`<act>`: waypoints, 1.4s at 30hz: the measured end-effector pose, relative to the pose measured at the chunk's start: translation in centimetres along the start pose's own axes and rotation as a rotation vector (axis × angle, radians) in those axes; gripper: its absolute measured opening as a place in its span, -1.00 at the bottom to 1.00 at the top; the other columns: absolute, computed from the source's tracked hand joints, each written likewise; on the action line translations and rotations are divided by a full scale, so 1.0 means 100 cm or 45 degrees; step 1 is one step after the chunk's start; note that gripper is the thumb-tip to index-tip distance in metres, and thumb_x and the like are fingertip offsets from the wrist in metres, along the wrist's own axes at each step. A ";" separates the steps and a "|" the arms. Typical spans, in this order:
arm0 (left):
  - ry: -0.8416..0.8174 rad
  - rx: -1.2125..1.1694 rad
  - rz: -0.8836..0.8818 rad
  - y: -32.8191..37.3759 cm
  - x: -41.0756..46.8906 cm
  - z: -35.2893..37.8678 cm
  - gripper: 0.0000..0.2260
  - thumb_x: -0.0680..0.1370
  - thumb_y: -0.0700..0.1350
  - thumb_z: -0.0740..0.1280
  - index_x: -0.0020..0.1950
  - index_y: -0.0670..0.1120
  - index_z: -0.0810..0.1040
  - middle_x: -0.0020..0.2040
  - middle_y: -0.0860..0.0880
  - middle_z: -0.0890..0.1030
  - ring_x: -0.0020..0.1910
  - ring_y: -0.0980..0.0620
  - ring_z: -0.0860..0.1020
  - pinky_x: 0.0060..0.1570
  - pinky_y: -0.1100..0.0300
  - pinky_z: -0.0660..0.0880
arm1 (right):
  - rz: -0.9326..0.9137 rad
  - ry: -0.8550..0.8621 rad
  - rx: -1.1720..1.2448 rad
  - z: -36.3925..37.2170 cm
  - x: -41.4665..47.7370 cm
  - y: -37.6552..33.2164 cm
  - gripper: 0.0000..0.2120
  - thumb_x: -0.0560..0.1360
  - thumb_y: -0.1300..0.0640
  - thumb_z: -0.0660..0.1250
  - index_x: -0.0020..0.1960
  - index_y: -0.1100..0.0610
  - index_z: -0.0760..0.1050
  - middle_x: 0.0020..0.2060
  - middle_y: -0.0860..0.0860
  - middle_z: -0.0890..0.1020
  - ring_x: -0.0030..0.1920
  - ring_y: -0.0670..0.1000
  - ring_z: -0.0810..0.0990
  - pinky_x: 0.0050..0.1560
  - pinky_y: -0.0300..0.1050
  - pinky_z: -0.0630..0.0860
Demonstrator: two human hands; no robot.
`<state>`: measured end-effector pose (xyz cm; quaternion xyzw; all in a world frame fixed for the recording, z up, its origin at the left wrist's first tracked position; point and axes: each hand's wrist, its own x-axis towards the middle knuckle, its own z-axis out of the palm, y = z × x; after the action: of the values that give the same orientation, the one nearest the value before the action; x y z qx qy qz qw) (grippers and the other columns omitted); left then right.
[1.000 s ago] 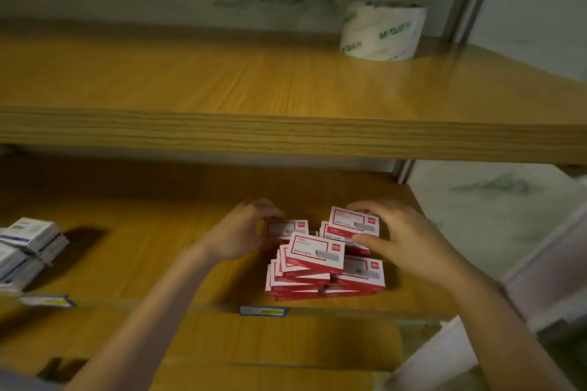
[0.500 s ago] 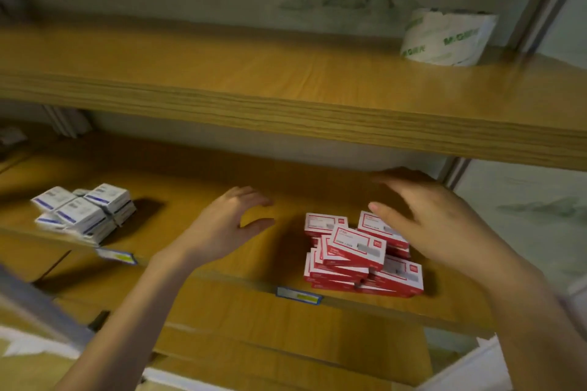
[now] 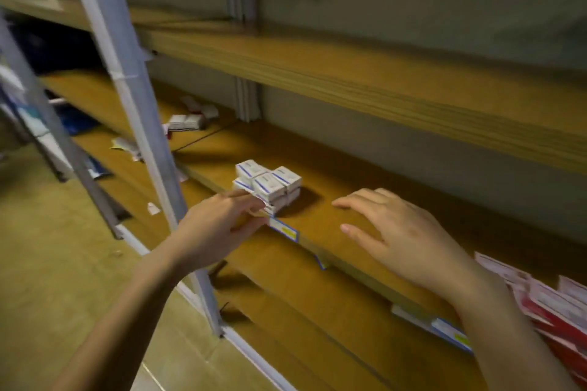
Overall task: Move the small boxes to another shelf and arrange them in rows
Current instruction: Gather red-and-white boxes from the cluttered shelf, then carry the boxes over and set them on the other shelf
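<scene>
A pile of small white boxes with blue stripes (image 3: 268, 185) sits near the front edge of the middle wooden shelf (image 3: 365, 187). My left hand (image 3: 219, 225) is at the pile's near left side, fingertips touching the lowest boxes, fingers apart. My right hand (image 3: 400, 232) hovers open over the bare shelf to the right of the pile, palm down, holding nothing. A stack of red and white boxes (image 3: 552, 311) lies at the far right edge of the same shelf, partly cut off by the frame.
A grey metal upright (image 3: 139, 124) of the rack stands just left of my left hand. More small boxes (image 3: 187, 120) lie on the neighbouring shelf section at the back left. A wooden shelf (image 3: 381, 82) hangs above. Price labels (image 3: 284, 228) line the shelf front.
The view has swung left, from the red boxes to the white and blue pile. Both hands left the red stack and moved left; my left hand now touches the white pile.
</scene>
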<state>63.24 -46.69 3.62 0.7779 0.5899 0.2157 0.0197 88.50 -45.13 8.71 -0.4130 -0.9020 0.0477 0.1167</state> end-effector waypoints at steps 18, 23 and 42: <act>-0.029 0.161 -0.333 -0.285 -0.110 -0.136 -0.70 0.51 0.10 0.20 0.19 0.02 0.49 0.10 0.08 0.55 0.03 0.12 0.52 -0.02 0.14 0.53 | -0.186 -0.045 0.150 0.115 0.248 -0.252 -0.63 0.51 -0.13 0.16 0.30 -0.17 0.27 0.22 -0.22 0.42 0.20 -0.19 0.39 0.13 -0.12 0.48; 0.005 0.143 -0.346 -0.338 -0.100 -0.147 -0.69 0.52 0.07 0.22 0.23 0.01 0.47 0.11 0.09 0.54 0.05 0.14 0.50 0.03 0.18 0.51 | -0.218 -0.074 0.166 0.133 0.306 -0.284 -0.63 0.52 -0.11 0.15 0.32 -0.15 0.27 0.25 -0.22 0.40 0.23 -0.18 0.37 0.14 -0.17 0.42; -0.096 0.057 -0.066 -0.547 0.071 -0.132 -0.73 0.55 0.07 0.20 0.18 0.00 0.49 0.07 0.07 0.54 0.04 0.09 0.49 -0.05 0.15 0.48 | 0.136 0.008 0.248 0.193 0.515 -0.280 -0.61 0.54 -0.06 0.14 0.36 -0.10 0.24 0.24 -0.18 0.40 0.21 -0.18 0.36 0.16 -0.29 0.33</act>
<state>10.24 -26.46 2.17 0.7702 0.6133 0.1723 0.0302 30.62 -24.28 3.97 -0.4473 -0.8694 0.1400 0.1565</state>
